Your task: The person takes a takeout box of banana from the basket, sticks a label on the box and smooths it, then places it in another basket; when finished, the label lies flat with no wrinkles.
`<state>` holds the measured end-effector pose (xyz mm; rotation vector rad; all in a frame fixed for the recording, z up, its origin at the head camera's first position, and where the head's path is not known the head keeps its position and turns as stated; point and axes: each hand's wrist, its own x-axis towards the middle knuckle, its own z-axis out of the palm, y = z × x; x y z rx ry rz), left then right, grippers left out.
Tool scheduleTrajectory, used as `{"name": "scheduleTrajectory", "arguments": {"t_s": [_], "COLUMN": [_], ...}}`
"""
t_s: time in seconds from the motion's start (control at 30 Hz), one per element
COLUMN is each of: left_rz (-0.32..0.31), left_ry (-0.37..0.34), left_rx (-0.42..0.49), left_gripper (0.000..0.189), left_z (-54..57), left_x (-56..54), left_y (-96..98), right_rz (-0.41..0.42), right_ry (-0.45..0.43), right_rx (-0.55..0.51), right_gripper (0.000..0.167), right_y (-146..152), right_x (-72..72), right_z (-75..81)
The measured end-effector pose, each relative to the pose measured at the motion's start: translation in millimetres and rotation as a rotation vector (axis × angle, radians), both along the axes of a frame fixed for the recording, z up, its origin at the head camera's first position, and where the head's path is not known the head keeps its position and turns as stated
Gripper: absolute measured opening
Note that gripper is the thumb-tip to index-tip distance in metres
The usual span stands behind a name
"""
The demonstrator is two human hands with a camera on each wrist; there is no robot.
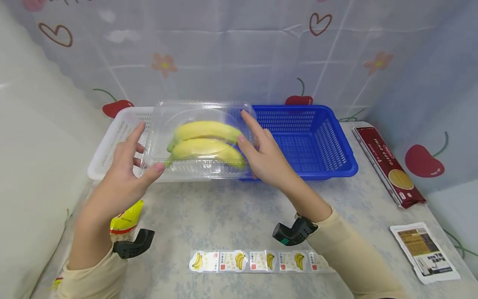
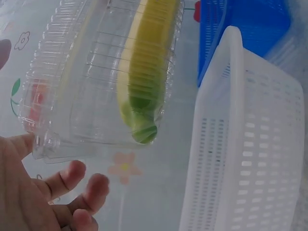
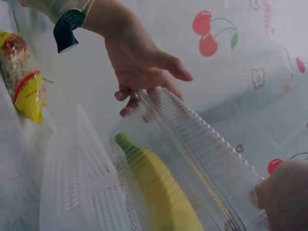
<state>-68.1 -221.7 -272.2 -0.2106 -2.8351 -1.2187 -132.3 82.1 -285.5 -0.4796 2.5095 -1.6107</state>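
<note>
Pale cherry-printed backdrop (image 1: pixel 231 74) behind mottled grey tabletop (image 1: pixel 216 216)

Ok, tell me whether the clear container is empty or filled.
Partly filled: two bananas lie inside the clear container, seen through its plastic in the head view, with room around them.

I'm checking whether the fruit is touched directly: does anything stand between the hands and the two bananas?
Yes: the clear plastic container. Both bananas lie inside it, while the left hand and right hand are outside, at its opposite ends. Nothing else visible stands between.
</note>
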Motion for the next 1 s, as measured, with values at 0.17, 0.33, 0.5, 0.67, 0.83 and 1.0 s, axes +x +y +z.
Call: {"name": "scheduleTrajectory", "arguments": {"t_s": [0.17,0.33,0.5,0.67,0.83,1.0], "left_rz": [-0.036,-0.078,-0.08,-0.067,-0.107,-0.107], "left_ry": [-0.028,-0.084,-0.055,-0.051,-0.071,-0.091], "left_rx": [0.032,0.098,0.046,0.0,-0.002,-0.038], "left_gripper": [0.085,0.088,0.093,0.099,0.106,0.11], "left_z": [-0.3,-0.3,-1.2,-3.9,-10.3,-16.8], "left_x": [0.3,4.3,13.2,26.2,39.3,54.5], "left_y": [10.7,18.3,25.8,28.2,28.1,27.7], "right_rz": [0.006,0.023,0.018,0.025,0.045,0.08], "right_ry": [0.007,0.018,0.014,0.045,0.051,0.008], "right_rx": [-0.02,-0.02,-0.007,0.08,0.184,0.194], "right_gripper": [0.055,0.056,0.058,0.069,0.081,0.088], "right_y": [12,22,33,43,53,60], "right_x": [12.9,26.6,42.2,57.2,70.6,83.6], "right_z": [-1.0,-2.7,-4.6,-5.2,-9.6,-18.5]}}
